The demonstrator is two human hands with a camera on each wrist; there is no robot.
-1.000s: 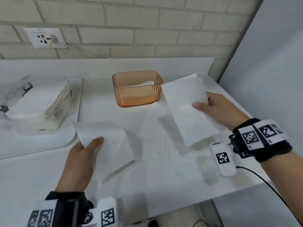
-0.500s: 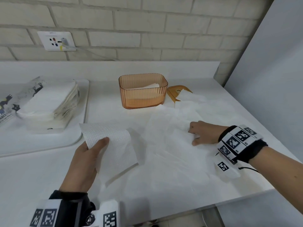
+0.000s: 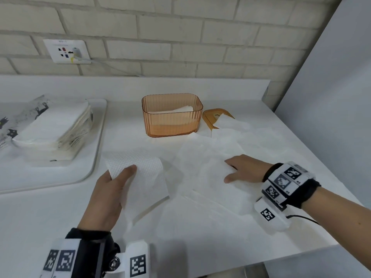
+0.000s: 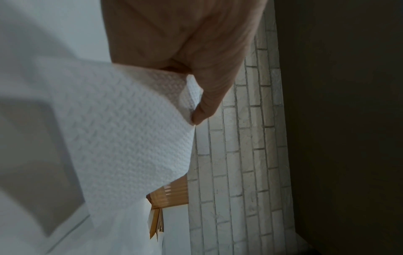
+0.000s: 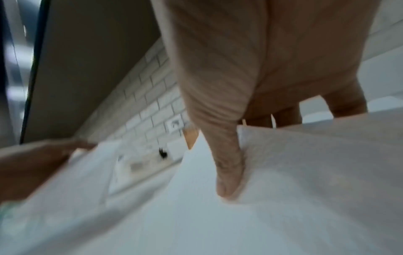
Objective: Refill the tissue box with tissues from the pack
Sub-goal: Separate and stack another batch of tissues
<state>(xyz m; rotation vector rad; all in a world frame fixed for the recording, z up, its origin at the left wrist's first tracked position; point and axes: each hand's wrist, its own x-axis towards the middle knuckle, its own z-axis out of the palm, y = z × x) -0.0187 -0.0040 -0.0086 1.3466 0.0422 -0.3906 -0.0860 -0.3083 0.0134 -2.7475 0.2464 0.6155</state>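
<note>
- Whereas a second ago the right hand (image 3: pixel 244 169) held one tissue up beside the tissue box (image 3: pixel 172 115), it now lies low on the counter (image 3: pixel 50 213), on the spread tissues (image 3: pixel 210 177) there.
- That tissue is down among the loose sheets; it has not gone into the box.
- Judgement: the refill is at an early stage. Only a few white sheets show inside the box, and the loose sheets look due for gathering or folding first.
- Left hand (image 3: pixel 108 195): unchanged in place, thumb on top of an embossed tissue (image 3: pixel 140 177), the sheet pinched against the fingers beneath and draping to the counter.
- The left wrist view confirms the thumb pressed onto the sheet's upper edge.
- Right hand fingers: curled inward over the sheets, thumb pressing down; the right wrist view is blurred, so whether a sheet is actually pinched I cannot tell.
- The box stands open and upright at the back of the counter; its lid (image 3: pixel 214 117) lies just beside it to the right, partly under a tissue.
- The pack (image 3: pixel 54 127) sits opened on a tray (image 3: pixel 96 157) well to the left, a thick stack inside.
</note>
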